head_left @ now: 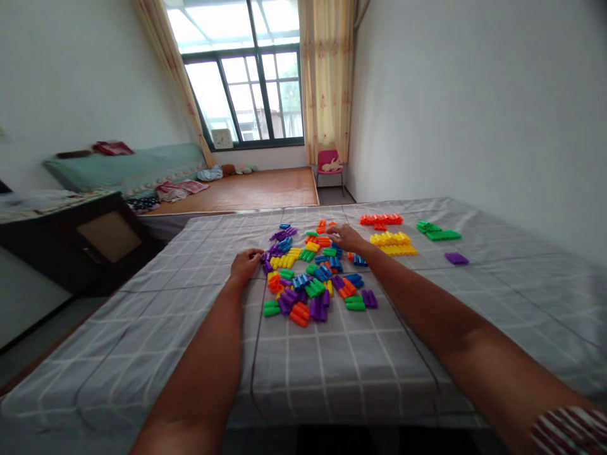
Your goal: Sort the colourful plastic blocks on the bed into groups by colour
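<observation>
A mixed pile of purple, blue, green, yellow and orange plastic pieces (313, 288) lies mid-table. My left hand (246, 262) rests at the pile's left edge, fingers bent beside purple pieces; whether it grips one is hidden. At the pile's far right side, my right hand (345, 237) reaches over orange pieces with its fingertips by them; its grip is too small to tell. To the right stand sorted groups: an orange row (381, 219), a yellow group (393, 244), a green group (439, 232) and a single purple piece (456, 258).
The table has a grey checked cloth (190, 253). Beyond it are a low wooden platform (260, 189) with cloths, a pink chair (328, 161) holding a soft toy, a window and curtains. A dark cabinet (95, 240) stands at the left, a white wall at the right.
</observation>
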`<state>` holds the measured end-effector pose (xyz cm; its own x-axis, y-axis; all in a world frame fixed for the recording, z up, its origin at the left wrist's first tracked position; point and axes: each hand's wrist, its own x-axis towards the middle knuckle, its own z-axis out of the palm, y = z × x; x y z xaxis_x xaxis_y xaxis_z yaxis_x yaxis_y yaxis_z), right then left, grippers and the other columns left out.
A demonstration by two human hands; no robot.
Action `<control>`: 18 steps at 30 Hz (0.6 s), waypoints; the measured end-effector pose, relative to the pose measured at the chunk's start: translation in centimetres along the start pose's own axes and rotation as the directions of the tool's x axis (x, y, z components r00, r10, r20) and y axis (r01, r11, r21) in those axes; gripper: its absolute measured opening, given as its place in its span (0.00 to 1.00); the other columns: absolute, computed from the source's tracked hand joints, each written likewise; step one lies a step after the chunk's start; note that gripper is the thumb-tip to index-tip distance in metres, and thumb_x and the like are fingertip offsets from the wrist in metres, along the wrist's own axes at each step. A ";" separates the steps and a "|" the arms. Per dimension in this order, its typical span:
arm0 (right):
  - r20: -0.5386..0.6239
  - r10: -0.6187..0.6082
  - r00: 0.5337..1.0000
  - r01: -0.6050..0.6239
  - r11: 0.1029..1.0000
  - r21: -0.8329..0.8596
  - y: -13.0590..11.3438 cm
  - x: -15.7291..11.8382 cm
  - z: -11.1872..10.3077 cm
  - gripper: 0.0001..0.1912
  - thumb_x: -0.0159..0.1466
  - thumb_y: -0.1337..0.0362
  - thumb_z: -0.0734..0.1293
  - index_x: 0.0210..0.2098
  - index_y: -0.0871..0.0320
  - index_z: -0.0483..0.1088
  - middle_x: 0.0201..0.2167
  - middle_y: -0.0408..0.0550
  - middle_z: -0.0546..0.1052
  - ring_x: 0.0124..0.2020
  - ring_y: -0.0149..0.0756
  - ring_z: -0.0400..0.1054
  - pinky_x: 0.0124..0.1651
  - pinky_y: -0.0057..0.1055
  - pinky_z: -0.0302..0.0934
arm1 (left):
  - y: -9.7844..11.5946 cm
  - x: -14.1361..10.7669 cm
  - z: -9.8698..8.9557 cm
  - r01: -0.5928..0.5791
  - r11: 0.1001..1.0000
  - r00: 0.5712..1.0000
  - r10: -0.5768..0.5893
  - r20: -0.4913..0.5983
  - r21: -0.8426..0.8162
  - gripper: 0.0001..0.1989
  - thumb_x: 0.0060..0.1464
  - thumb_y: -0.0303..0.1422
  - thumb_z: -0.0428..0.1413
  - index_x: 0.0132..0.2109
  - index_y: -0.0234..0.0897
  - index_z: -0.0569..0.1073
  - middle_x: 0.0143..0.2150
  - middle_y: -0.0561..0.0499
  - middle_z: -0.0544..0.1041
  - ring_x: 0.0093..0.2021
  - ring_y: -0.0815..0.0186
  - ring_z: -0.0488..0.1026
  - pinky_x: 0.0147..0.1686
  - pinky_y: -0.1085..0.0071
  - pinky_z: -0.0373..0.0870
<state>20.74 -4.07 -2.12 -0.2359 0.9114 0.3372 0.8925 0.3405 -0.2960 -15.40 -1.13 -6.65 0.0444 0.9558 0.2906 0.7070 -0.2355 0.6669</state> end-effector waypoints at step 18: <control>0.346 -0.421 0.838 0.292 0.883 0.367 -2.1 -2.3 -1.5 0.26 0.54 0.60 0.74 0.52 0.53 0.73 0.44 0.46 0.79 0.42 0.37 0.73 0.45 0.30 0.64 | 0.7 -0.4 -0.2 -0.008 0.999 1.000 0.008 0.019 0.044 0.18 0.50 0.36 0.51 0.43 0.36 0.81 0.38 0.50 0.82 0.38 0.62 0.77 0.40 0.71 0.70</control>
<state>19.95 -7.21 -0.86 -0.7069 0.7005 0.0983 0.5779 0.6521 -0.4908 -15.05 -1.76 -6.20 0.0628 0.9571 0.2829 0.7370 -0.2356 0.6335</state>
